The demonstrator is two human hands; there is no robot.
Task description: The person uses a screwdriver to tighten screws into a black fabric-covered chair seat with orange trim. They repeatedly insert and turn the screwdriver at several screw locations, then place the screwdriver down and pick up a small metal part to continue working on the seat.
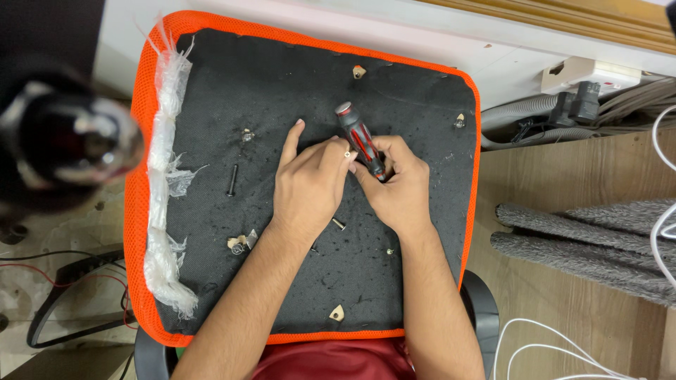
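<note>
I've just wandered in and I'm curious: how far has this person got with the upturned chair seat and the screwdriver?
Hard to say what is done: the seat underside shows bare holes and nothing fastened on. In hand: the right hand grips a red-and-black screwdriver, and the left hand steadies its tip. Left: a long black bolt and a short screw lie loose.

Black seat panel (282,91) edged orange, red-and-black screwdriver (359,137), grey ribbed mat (584,239), white cables (563,352).
</note>
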